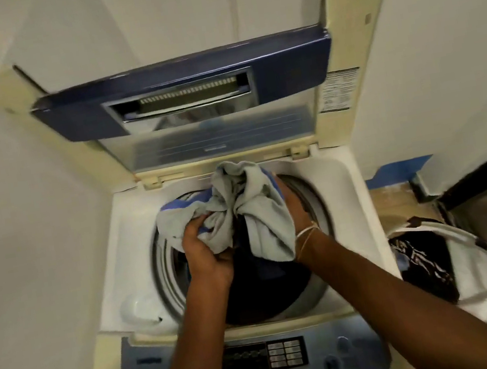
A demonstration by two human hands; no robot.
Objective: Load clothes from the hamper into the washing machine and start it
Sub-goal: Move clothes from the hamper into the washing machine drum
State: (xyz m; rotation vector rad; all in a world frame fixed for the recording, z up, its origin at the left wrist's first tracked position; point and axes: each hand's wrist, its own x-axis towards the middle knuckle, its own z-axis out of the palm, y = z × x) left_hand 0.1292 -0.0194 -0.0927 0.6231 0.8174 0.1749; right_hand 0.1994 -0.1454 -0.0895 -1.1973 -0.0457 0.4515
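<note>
A top-loading washing machine [111, 272] stands in front of me with its blue lid [187, 96] folded up at the back. Over the open drum [165, 263] I hold a bunched grey garment [260, 210] with blue patches. My left hand [205, 249] grips its lower left folds. On the garment's right side is my right hand [294, 204], fingers curled round the cloth and partly hidden by it. Dark clothes lie inside the drum below. The white hamper [480, 282] sits at the right, with a dark patterned garment [422, 263] in it.
The control panel [266, 359] with buttons and knobs runs along the machine's front edge, under my forearms. White walls close in on the left and behind. A cardboard box [401, 202] with blue tape stands behind the hamper.
</note>
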